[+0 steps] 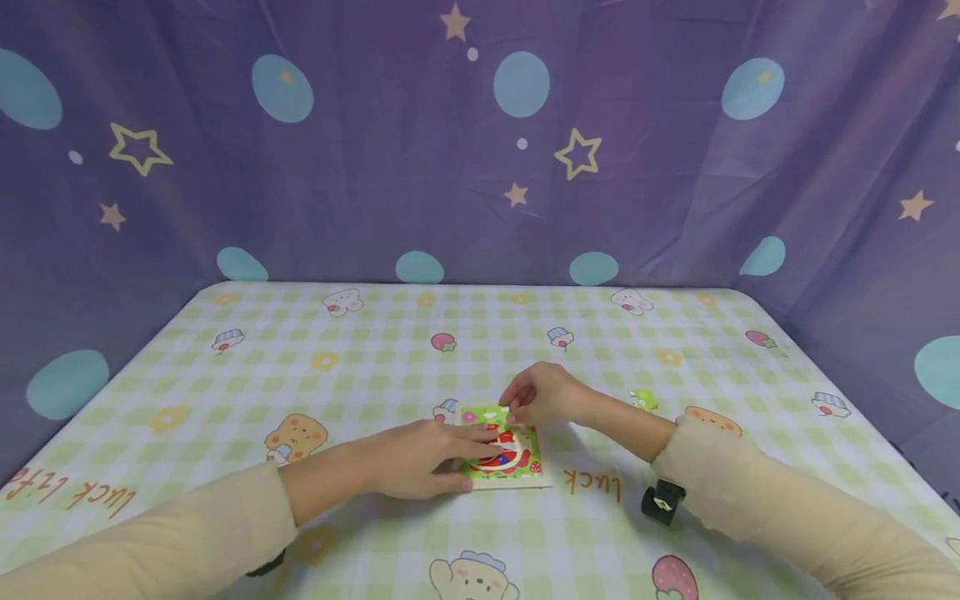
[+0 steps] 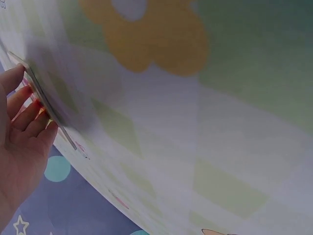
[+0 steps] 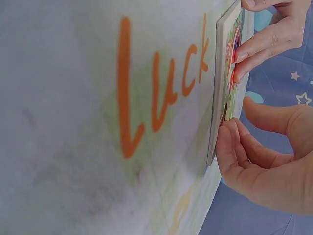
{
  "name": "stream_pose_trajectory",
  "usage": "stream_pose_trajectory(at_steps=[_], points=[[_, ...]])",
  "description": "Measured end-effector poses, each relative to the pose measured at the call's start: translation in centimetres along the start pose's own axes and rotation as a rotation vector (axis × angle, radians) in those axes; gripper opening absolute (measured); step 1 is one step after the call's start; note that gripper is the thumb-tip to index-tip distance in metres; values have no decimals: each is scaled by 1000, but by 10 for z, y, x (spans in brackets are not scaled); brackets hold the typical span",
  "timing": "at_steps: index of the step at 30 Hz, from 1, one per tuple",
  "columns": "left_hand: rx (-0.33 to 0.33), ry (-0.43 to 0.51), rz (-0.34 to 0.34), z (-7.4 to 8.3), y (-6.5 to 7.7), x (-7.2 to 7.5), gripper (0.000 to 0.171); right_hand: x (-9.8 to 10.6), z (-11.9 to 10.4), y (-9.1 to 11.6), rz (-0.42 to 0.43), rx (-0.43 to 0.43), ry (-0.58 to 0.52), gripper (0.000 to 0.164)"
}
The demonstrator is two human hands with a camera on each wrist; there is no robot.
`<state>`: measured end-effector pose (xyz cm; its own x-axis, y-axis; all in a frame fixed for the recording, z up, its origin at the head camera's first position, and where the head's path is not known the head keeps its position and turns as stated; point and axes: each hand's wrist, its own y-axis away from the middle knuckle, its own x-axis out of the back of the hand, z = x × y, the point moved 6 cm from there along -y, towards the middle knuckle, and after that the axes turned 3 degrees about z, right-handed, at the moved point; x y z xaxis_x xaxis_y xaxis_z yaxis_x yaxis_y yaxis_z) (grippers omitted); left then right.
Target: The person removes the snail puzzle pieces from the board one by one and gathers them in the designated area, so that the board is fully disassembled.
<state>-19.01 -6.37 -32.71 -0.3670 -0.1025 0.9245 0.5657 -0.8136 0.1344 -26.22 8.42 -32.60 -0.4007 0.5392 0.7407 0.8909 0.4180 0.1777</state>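
One small picture board (image 1: pixel 517 482) lies flat on the table (image 1: pixel 390 333), just below the centre of the head view. It is nearly square there, its bottom edge almost level and its sides leaning a little to the left towards the top; foreshortening hides which side is longer, so I cannot tell its long axis. In the right wrist view its edge runs steeply, from the top of the frame down and slightly left. Its face is green with red shapes, a pink flower at its upper left corner and a pale border around.

The left hand (image 1: pixel 416 458) comes in from the lower left, its fingers stretched out and spread over the left half of the board, the thumb against the lower left edge. The right hand (image 1: pixel 551 396) reaches in from the right, fingers curled and tips drawn together, pinching a thin piece (image 3: pixel 229 112) at the board's upper right; in the right wrist view a dark gap shows beneath that piece.

A small bright green shape (image 1: pixel 642 400) sits to the right, above the right forearm. A purple curtain (image 1: pixel 420 183) with stars and blue dots fills the upper frame.
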Motion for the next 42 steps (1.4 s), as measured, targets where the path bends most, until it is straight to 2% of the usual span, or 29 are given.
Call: stream_pose_trajectory(at_steps=[8, 17, 23, 30, 37, 42], points=[[-7, -1, 15, 0, 1, -1, 50, 0, 0, -2, 25, 4, -2, 12], [-20, -10, 26, 1, 0, -1, 50, -3, -1, -5, 41, 2, -57, 10], [-23, -14, 35, 1, 0, 0, 50, -5, -1, -7, 65, -28, -113, 8], [-29, -14, 42, 1, 0, -1, 49, -3, 5, -7, 87, -21, -129, 9], [-20, -3, 35, 1, 0, -1, 49, 3, 21, -5, 52, -131, -307, 18], [-20, -5, 36, 2, 0, 1, 49, 9, 34, -2, 21, -170, -373, 22]])
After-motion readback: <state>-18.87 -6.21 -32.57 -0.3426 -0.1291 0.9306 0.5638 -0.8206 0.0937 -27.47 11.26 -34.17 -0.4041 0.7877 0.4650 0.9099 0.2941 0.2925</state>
